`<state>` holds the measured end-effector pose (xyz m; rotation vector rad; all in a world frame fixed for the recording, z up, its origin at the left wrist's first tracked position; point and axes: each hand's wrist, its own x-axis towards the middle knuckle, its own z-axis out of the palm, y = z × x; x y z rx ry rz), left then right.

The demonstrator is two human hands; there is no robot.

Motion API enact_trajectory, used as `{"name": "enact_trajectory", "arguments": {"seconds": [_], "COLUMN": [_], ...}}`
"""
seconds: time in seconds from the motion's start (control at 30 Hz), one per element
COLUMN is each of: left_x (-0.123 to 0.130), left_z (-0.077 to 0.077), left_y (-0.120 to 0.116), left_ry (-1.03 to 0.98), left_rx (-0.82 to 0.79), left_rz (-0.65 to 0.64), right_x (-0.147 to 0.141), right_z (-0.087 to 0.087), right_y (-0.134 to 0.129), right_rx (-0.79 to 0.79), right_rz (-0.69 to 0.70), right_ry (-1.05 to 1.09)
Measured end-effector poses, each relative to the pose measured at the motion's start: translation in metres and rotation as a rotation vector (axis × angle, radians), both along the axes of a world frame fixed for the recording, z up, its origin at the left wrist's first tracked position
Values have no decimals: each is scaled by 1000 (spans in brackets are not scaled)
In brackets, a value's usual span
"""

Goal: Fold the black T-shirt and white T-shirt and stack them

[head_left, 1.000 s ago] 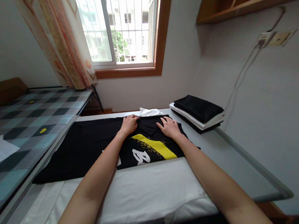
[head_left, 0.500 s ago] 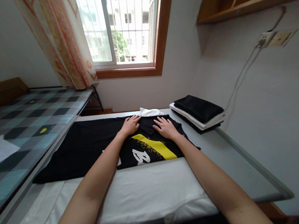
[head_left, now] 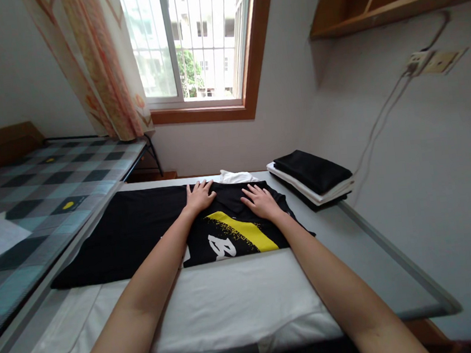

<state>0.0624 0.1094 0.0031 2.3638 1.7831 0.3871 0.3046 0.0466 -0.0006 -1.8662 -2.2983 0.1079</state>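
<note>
Black cloth shirt with yellow band: lengthwise left-right, near far edge of worktop
My left hand: flat near its middle, fingers apart
My right hand: nearer right end, also apart

Black shirt, 1 yellow speckled band, white lettering; at 6 o'clock, white cloth; at 9 o'clock, teal-grey-black checked mattress; at 11 o'clock, orange-cream floral curtain.

A bedroom, shown by the checkered bed and the curtained window.
</note>
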Motion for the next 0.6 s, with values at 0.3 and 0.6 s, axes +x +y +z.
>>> {"name": "enact_trajectory", "arguments": {"seconds": [0.3, 0.6], "left_x": [-19, -19], "left_z": [1, -1], "left_y": [9, 12], "left_ry": [-92, -134], "left_rx": [82, 89], "left_rz": [108, 74], "right_x": [0, 1], "right_z": [1, 0], "right_y": [-2, 0], "right_rx": [-8, -12], "right_rz": [-2, -8], "right_ry": [-9, -12]}}
